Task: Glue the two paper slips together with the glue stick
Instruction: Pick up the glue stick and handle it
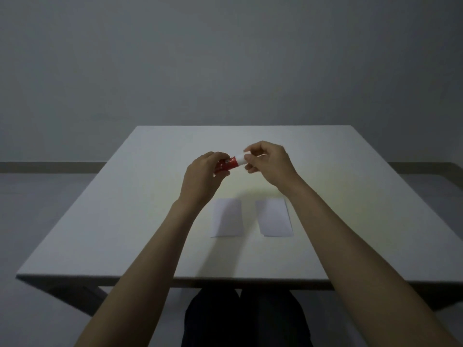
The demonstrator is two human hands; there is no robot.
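Note:
A red and white glue stick (231,164) is held level in the air above the middle of the white table (125,221). My left hand (203,172) grips its red body. My right hand (265,161) pinches the white end of the stick with thumb and fingers; whether that end is a cap I cannot tell. Two white paper slips lie flat side by side on the table nearer to me, the left slip (227,217) and the right slip (274,217), with a narrow gap between them. Both hands are well above and beyond the slips.
The table's front edge (225,279) runs just above my dark-clothed legs (245,319). A plain grey wall (225,58) stands behind the table, with grey floor to either side.

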